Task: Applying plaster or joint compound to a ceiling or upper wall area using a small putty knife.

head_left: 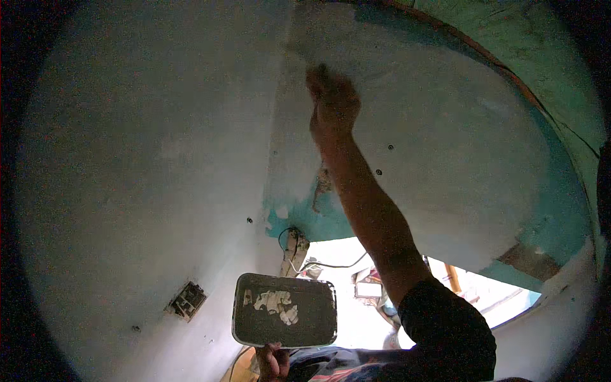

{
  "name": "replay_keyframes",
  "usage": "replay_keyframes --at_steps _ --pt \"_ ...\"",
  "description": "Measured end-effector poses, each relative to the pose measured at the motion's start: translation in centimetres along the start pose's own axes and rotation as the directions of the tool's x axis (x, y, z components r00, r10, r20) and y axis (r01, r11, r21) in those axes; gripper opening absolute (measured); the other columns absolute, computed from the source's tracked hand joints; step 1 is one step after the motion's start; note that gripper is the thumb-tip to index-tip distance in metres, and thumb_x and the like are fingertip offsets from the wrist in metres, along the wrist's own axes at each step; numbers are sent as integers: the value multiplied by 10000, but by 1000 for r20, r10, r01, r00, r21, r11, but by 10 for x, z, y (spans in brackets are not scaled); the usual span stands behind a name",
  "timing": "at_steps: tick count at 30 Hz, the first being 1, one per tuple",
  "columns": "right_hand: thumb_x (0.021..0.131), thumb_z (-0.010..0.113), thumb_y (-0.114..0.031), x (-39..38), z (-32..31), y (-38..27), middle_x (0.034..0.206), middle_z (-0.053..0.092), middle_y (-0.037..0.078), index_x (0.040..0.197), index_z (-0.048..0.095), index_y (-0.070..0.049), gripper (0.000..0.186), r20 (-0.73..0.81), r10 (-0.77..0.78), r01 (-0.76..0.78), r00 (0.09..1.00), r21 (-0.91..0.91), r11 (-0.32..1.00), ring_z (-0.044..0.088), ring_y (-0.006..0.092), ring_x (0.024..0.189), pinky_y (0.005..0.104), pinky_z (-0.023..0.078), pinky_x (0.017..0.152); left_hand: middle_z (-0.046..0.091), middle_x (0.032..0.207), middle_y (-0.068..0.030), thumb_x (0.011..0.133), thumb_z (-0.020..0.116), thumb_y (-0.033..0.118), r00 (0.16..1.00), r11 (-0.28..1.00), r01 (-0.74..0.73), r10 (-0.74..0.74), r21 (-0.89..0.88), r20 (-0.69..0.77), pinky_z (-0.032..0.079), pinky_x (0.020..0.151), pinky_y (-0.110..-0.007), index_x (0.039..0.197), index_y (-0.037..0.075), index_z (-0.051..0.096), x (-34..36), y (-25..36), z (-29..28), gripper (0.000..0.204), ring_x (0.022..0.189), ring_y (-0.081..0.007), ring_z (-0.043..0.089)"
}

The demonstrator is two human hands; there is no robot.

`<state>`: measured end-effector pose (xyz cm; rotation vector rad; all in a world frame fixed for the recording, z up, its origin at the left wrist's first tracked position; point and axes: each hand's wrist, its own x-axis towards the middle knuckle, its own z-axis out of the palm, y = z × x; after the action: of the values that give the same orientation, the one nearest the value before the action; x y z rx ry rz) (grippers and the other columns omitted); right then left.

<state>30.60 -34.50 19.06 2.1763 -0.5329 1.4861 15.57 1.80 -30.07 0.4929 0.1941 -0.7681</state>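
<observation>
Low in the picture, my left hand (272, 361) grips the near edge of a dark rectangular tray (318, 325) with a pale rim, its thumb over the edge. White putty-like lumps (272, 301) lie on the tray's left half. My right arm reaches far up to the wall (445, 153), which is smeared whitish over turquoise paint. Up there my right hand (334, 102) is closed at the wall near the inner corner. Blur and shadow hide what its fingers hold, if anything.
To the left stands a pale wall (140, 159) with an open electrical box (186, 300). A cable (331, 263) hangs near the corner below the turquoise edge. Behind the arm a bright opening (347, 254) shows cluttered things. Green sheeting (541, 51) curves along the upper right.
</observation>
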Motion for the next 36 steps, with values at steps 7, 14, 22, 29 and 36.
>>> replay_keyframes --at_steps 7,14,22,29,36 --pt "988 483 -84 88 85 16 1357 538 116 1345 495 -69 358 116 464 -400 878 708 582 552 241 1203 367 530 952 573 799 -17 842 635 63 985 993 82 -93 86 142 551 566 -336 956 116 561 15 -6 6 146 650 -191 579" --pt "976 475 -23 27 46 -3 1367 519 158 1336 486 -5 361 468 292 -293 834 -72 953 554 275 1198 370 521 975 551 747 -18 848 621 42 999 983 51 -48 178 -22 491 502 -298 1020 106 542 -1 7 19 200 623 -152 555" --pt "967 512 -43 99 39 -8 1117 664 152 1127 621 13 201 -67 267 -230 961 338 913 639 284 1065 392 517 941 498 690 -15 876 562 37 995 959 101 -96 265 -31 478 492 -309 983 112 520 -10 22 48 136 570 -153 514" --pt "936 600 -133 -5 76 7 1089 664 152 1151 635 -36 238 81 287 -298 954 289 910 638 320 1044 420 522 910 484 687 -13 875 564 62 996 992 -14 3 127 86 471 458 -306 1039 117 522 6 -8 6 177 531 -169 505" --pt "911 652 -218 74 110 71 1085 654 130 1095 642 -23 268 -702 76 431 709 516 740 626 292 1034 435 498 864 475 684 -11 859 586 85 983 974 180 -181 137 -12 471 436 -282 1020 117 519 0 -1 47 178 522 -154 490"
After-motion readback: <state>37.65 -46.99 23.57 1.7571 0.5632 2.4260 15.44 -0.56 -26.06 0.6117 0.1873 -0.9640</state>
